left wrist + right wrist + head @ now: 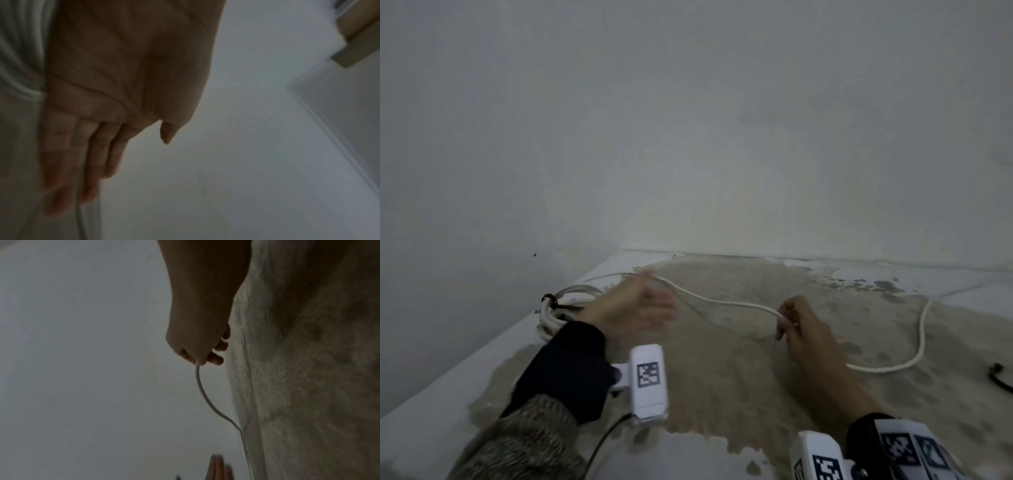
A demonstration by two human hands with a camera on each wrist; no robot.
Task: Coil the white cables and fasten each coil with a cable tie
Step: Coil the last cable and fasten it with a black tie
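Two hands are working over a table (431,404): the right hand (804,332) is pinching a loose white cable (722,303) in its fingers, apparently to draw in slack, while the left hand (633,305), blurred with fingers straight, is reaching beyond a tied coil (558,308).

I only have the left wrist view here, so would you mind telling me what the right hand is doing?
Observer: The right hand pinches a loose white cable and holds it above the floor.
Operator: Thank you. Is any coil already tied?
Observer: Yes, one coil lies by the wall, bound with a dark tie.
Operator: And is my left hand holding anything?
Observer: No, the left hand is flat with straight fingers, blurred, beside that coil.
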